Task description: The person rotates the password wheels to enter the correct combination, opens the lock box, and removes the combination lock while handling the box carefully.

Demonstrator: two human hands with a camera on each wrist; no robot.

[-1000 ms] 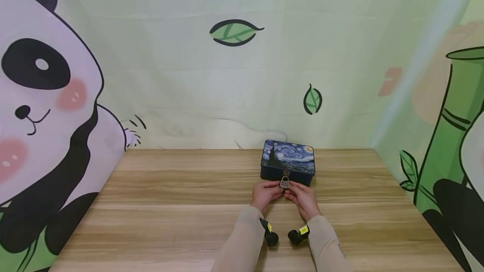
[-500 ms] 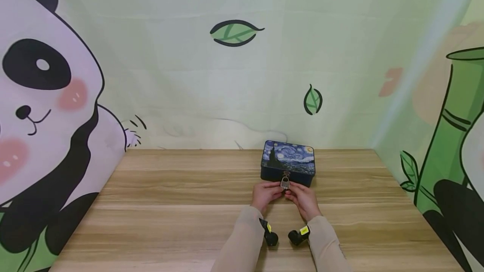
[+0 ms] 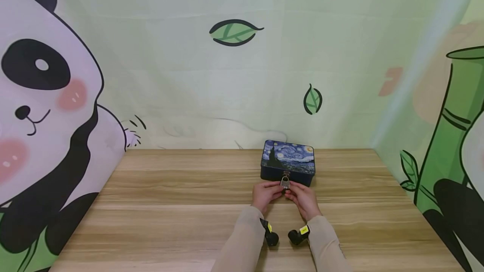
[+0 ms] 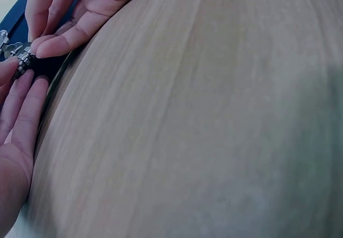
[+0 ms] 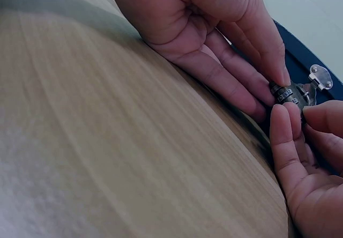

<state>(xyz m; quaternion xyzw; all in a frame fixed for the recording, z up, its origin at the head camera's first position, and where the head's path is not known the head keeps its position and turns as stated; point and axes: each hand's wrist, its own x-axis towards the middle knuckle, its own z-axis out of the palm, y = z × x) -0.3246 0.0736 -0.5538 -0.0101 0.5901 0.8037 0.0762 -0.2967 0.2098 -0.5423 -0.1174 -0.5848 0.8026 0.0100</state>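
Observation:
A small metal combination padlock (image 3: 285, 183) hangs by its shackle from the hasp (image 5: 320, 77) on the front of a dark blue tin box (image 3: 289, 156). The lid of the box is down and printed with a swirling night-sky painting. My left hand (image 3: 262, 195) pinches the padlock from the left between thumb and fingers. From the other side my right hand (image 3: 305, 200) pinches it too, fingertips at the number dials (image 5: 285, 95). Both wrist views show numbered rings on the padlock body (image 4: 24, 61), partly covered by fingertips.
The box stands near the back edge of a wood-grain table (image 3: 170, 221). Behind it hangs a pale green cloth backdrop (image 3: 170, 74) with a panda, leaves and bamboo. Black wrist cameras (image 3: 270, 238) sit at the inner sides of both sleeves.

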